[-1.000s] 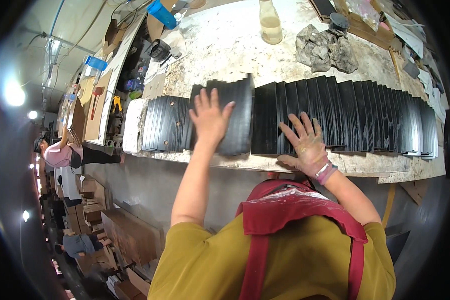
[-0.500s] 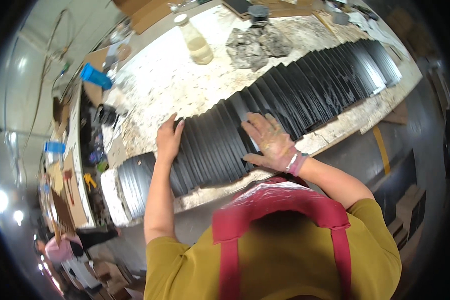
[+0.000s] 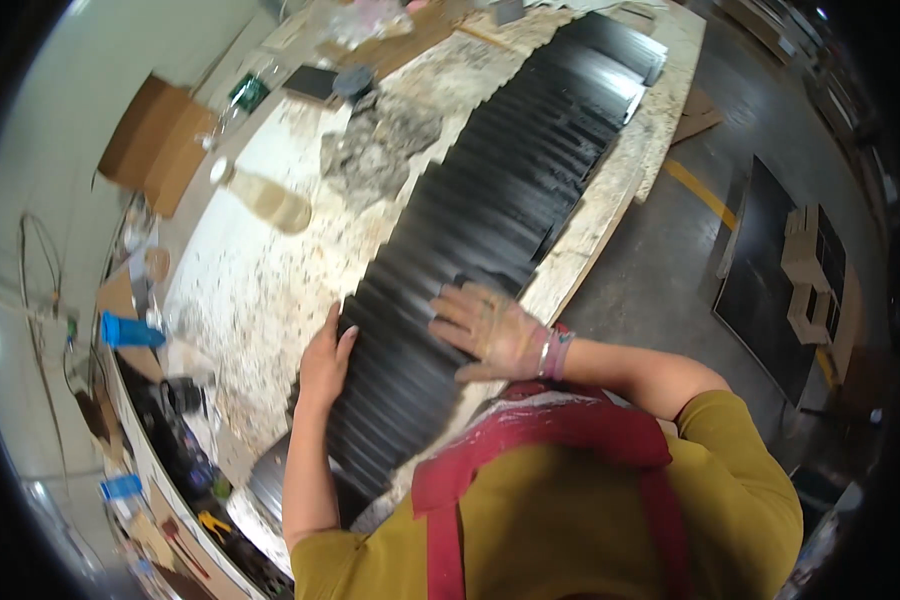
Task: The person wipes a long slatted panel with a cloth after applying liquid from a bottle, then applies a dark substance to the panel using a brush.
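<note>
A long row of overlapping black panels (image 3: pixel 450 225), glossy and ridged like steps, runs diagonally over the pale, stained worktable (image 3: pixel 210 330). My left hand (image 3: pixel 323 362) rests along the row's far-left edge, thumb and fingers apart, gripping nothing that I can see. On top of the panels lies my right hand (image 3: pixel 490 328), flat with its fingers spread. It seems to wear a thin, stained glove with a reddish cuff. A dark patch just beyond its fingers is too unclear to name. My left forearm covers part of the row's near end.
Behind the row lie a crumpled grey rag (image 3: pixel 375 150), a bottle of cloudy liquid (image 3: pixel 265 198) and a dark round container (image 3: pixel 353 82). A blue cup (image 3: pixel 130 330) stands at the left. Cardboard (image 3: pixel 160 140) is at the back; dark boards (image 3: pixel 770 290) stand on the floor at right.
My view has turned, so the row now slants more steeply. My right hand has slid along the panels, somewhat closer to my left hand, which stays at the edge.
</note>
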Demonstrator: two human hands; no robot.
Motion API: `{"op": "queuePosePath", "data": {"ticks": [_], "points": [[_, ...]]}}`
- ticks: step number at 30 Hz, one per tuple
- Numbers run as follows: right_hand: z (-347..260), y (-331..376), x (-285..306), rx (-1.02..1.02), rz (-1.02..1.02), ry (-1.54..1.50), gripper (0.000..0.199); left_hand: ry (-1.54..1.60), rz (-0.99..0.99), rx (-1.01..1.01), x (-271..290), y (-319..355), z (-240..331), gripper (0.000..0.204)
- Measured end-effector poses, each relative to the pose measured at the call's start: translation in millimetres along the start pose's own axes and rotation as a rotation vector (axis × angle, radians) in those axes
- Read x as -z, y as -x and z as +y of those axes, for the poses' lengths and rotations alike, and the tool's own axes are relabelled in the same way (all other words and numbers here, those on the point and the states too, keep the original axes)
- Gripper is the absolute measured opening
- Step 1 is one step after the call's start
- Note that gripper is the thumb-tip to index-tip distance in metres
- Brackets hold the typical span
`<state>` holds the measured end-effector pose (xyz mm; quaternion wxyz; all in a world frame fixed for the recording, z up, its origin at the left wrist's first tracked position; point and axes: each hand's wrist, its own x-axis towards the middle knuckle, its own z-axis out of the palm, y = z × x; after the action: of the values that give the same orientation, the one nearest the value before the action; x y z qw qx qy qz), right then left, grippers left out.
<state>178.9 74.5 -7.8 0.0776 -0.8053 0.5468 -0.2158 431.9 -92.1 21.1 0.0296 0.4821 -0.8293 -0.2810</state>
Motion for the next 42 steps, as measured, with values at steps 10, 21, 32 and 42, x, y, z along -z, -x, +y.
{"op": "queuePosePath", "data": {"ticks": [10, 21, 32, 42], "points": [[73, 67, 42, -0.711, 0.338, -0.308, 0.022, 0.486, -0.02, -0.301, -33, -209, 94, 0.063], [139, 92, 37, -0.794, 0.533, -0.406, 0.018, 0.727, -0.192, -0.203, -56, -318, 185, 0.073], [267, 105, 94, -0.775, 1.385, -1.022, 0.079, 0.61, -0.375, -0.308, -91, -417, 281, 0.087], [326, 66, 98, -1.131, 0.971, -0.476, 0.086, 0.476, -0.435, -0.369, -143, -446, 354, 0.059]]}}
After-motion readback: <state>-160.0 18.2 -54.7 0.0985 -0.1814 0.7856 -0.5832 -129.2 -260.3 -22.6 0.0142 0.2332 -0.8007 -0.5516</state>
